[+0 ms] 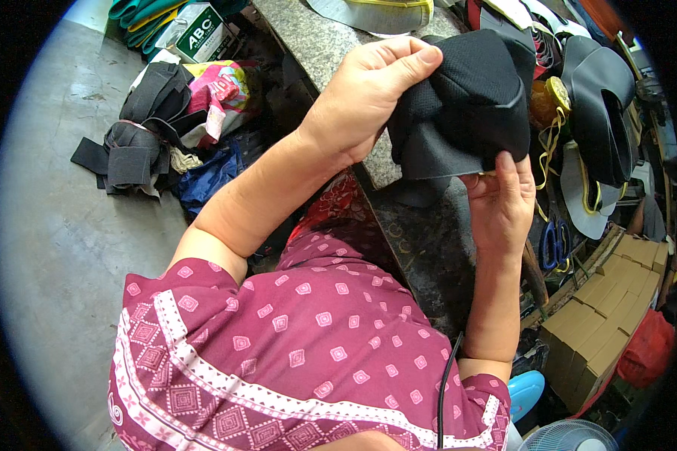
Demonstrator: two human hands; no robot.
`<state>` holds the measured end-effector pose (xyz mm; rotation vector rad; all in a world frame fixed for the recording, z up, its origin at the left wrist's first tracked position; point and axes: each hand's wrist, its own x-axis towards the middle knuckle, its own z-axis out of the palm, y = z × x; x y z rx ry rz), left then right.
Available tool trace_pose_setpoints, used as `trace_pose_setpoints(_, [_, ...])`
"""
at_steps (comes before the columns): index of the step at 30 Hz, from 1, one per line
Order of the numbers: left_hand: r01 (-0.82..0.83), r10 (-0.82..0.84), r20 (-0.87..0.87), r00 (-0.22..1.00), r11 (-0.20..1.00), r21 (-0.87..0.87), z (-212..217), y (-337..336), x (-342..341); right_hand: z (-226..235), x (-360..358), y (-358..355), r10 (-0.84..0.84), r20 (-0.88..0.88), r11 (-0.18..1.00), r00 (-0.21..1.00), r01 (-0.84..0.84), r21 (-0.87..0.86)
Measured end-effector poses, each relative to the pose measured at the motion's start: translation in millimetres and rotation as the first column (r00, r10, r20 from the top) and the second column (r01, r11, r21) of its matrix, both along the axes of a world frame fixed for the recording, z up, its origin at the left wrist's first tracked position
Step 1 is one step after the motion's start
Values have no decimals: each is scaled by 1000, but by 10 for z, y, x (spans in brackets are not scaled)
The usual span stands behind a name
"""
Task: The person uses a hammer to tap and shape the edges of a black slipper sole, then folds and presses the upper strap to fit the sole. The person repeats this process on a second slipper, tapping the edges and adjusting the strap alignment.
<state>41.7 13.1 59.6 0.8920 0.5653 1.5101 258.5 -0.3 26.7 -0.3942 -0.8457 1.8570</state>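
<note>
Both hands hold up a black fabric piece [462,101] with a mesh-like face, curved folds and a smoother flap along its lower edge. It looks sewn into a hollow shape; its exact kind is not clear. My left hand [380,90] pinches its upper left side, thumb on top and the other fingers partly hidden behind. At the lower right edge, my right hand [504,199] grips the piece between thumb and fingers. The piece is over a speckled grey tabletop [308,37], blocking part of it from sight.
Black and grey pieces [598,90], some with yellow edging, are heaped at the right, with blue-handled scissors [553,244] below. Brown cardboard boxes [602,308] stand lower right, near a fan [568,436]. Dark fabric scraps [139,143] lie on the left floor.
</note>
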Motion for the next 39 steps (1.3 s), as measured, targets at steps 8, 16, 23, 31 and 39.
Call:
trace_pose_setpoints(8, [79,-82,-16,997,991,-109,-27,61,-75,-3,56,6,67,-101,992,993,-77,-102])
trace_pose_setpoints(16, [57,629,-417,656,510,859,461,200,-52,64,10,53,9,157,999,988,-16,47])
trace_pose_setpoints(23, [575,524,-824,214,615,540,362,34,-37,610,208,235,-727,282,493,626,191,849])
trace_pose_setpoints(31, [564,3,-996,90,824,53,470,10,-352,1033,13,467,-667,678,190,308,-810,555])
trace_pose_setpoints(39, [394,728,-651,-217,675,624,513,98,-473,1017,-136,648,-967,5,-187,256,-719,669])
